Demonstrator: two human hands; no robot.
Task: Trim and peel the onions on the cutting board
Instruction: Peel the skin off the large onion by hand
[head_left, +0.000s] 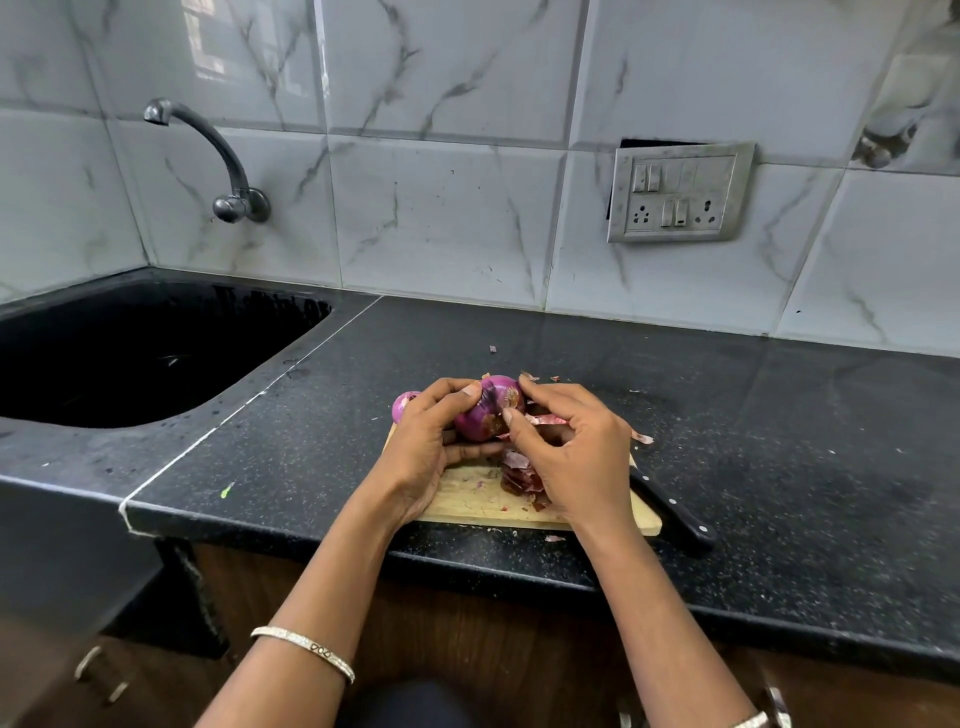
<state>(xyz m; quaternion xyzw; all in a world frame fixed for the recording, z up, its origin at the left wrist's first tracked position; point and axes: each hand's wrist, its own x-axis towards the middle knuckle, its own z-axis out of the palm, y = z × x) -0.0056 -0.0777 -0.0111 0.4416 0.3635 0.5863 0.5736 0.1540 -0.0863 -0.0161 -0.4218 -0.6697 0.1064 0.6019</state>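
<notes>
Nearest, on the cutting board (467, 499), a heap of peeled skins (519, 475), so peeling well under way. To the right, along the board's edge, a black-handled knife (675, 512) lying untouched on the counter (779, 441). Just beyond the heap, raised over the board, a red onion (488, 410) cupped in the left hand (421, 447), fingers curled round it; right hand (571, 457) pinching at a loose strip of skin on its right side. Patches of dry skin left on this onion, so probably only partly peeled. Farther left, behind the left hand, a second onion (402, 405), glossy, likely peeled, though mostly hidden. Scraps of skin scattered on the counter beyond.
</notes>
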